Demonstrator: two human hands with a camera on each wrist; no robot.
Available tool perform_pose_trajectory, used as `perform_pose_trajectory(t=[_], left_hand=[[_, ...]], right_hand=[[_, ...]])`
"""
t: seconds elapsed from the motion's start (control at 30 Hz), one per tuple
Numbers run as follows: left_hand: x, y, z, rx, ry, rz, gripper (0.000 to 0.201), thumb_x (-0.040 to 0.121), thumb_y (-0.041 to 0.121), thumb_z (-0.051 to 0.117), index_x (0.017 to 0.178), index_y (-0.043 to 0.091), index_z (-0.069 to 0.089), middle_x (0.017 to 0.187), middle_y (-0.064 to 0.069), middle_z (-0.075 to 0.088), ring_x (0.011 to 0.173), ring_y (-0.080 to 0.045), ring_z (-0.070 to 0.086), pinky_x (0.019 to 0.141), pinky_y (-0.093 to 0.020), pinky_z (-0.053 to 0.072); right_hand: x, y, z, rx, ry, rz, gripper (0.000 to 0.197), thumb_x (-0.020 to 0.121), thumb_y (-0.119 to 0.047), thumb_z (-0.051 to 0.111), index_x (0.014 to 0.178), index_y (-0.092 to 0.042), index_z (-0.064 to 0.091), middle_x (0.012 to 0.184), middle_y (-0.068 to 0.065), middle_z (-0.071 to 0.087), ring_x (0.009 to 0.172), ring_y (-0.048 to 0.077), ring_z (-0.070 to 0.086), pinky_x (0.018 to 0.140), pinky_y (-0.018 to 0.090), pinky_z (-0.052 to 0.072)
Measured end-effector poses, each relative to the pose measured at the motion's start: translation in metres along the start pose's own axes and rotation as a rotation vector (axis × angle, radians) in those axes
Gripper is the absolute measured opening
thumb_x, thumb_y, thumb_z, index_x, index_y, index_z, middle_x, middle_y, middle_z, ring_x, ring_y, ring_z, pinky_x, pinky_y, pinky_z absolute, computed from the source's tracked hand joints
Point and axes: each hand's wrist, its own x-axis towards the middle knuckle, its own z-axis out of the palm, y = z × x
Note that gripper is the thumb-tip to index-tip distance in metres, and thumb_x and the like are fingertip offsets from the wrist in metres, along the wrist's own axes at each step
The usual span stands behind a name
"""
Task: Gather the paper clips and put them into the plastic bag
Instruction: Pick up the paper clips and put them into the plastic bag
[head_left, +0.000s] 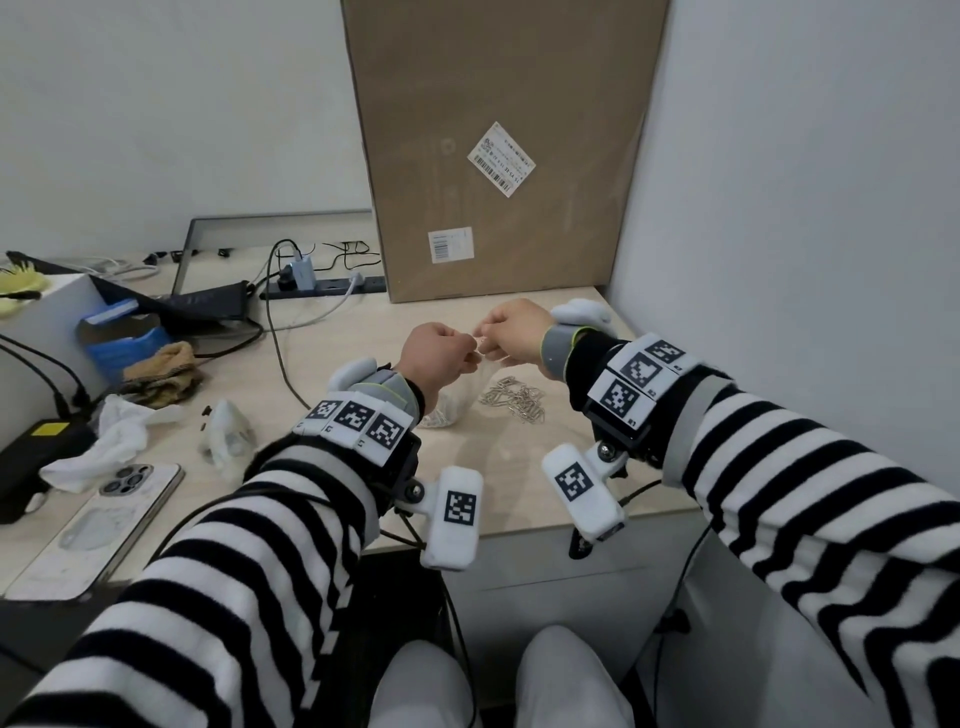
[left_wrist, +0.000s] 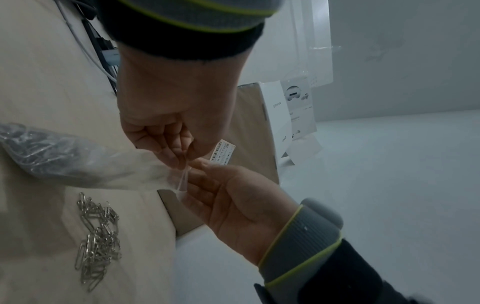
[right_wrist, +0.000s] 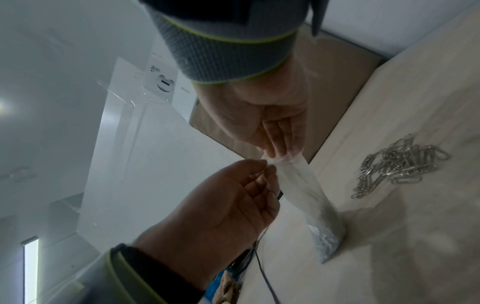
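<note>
Pinching the mouth of a clear, crinkled plastic bag (head_left: 457, 400), the left hand (head_left: 436, 356) and right hand (head_left: 517, 330) each grip one lip. Some silver wire paper clips (left_wrist: 97, 239) already fill its bottom, which rests on the pale wooden tabletop (head_left: 322, 364); a loose heap waits just beside it. A tall brown cardboard box (head_left: 498, 145) and a wall hem in the far side.

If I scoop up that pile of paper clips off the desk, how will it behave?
The paper clips look tangled, so some would likely lift in a clump. They are thin wire, probably light and slippery, so strays may drop. Lying flat, they shouldn't roll.
</note>
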Motion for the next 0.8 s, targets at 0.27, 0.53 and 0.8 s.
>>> perform_pose_trajectory(t=[0.27, 0.53, 0.8], left_hand=[[0.004, -0.011, 0.001, -0.063, 0.034, -0.030, 0.024, 0.091, 0.004, 0.044, 0.068, 0.011, 0.047, 0.069, -0.007, 0.061, 0.060, -0.014, 0.058, 0.052, -0.021, 0.038], [0.011, -0.024, -0.003, -0.126, 0.098, -0.020, 0.035, 0.092, 0.004, 0.034, 0.059, 0.014, 0.037, 0.074, -0.008, 0.064, 0.065, -0.018, 0.063, 0.055, -0.022, 0.038], [0.027, -0.058, 0.000, -0.138, 0.112, -0.108, 0.024, 0.091, 0.009, 0.039, 0.070, 0.019, 0.035, 0.098, -0.012, 0.068, 0.087, -0.022, 0.065, 0.043, -0.019, 0.039]], right_hand=[[0.009, 0.032, -0.009, -0.088, 0.149, -0.213, 0.034, 0.090, -0.033, 0.052, 0.061, -0.023, 0.067, 0.073, -0.008, 0.067, 0.074, 0.013, 0.060, 0.081, 0.030, 0.047], [0.024, 0.069, -0.026, -0.280, 0.193, -0.098, 0.028, 0.086, -0.042, 0.057, 0.082, -0.015, 0.065, 0.089, 0.004, 0.071, 0.082, 0.025, 0.066, 0.080, 0.033, 0.053], [0.027, 0.099, -0.017, -0.830, -0.150, 0.134, 0.085, 0.074, -0.055, 0.070, 0.143, -0.023, 0.032, 0.140, 0.011, 0.041, 0.125, 0.032, 0.046, 0.103, 0.043, 0.042]])
